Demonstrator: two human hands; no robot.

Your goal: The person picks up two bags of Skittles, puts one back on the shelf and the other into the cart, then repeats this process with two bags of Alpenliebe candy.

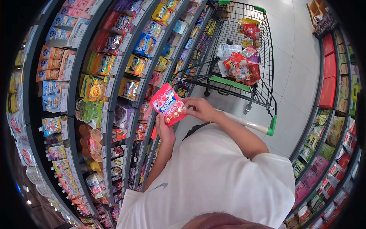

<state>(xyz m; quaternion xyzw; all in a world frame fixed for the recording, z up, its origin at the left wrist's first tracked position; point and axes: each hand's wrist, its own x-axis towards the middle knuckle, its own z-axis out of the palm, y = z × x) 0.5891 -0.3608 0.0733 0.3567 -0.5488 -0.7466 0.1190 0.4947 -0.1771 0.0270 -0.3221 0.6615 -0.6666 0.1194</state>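
Observation:
Both my hands hold a bright pink-red candy bag point(167, 104) in front of my chest, its printed face turned up toward me. My left hand point(165, 131) grips the bag's lower left edge from beneath. At the right edge, my right hand point(201, 110) pinches the bag between thumb and fingers. Just ahead stands a wire shopping cart point(263, 82) with green corners, and several packets point(238, 66), mostly red, lie in it. The cart's white handle point(244, 121) passes by my right forearm.
Tall shelves point(72, 95) full of bagged sweets and price labels rise close on my left. Lower shelves point(313, 128) with green, pink and red packets line the right side, with red boxes point(328, 91) farther up. Pale tiled floor point(291, 65) runs between them.

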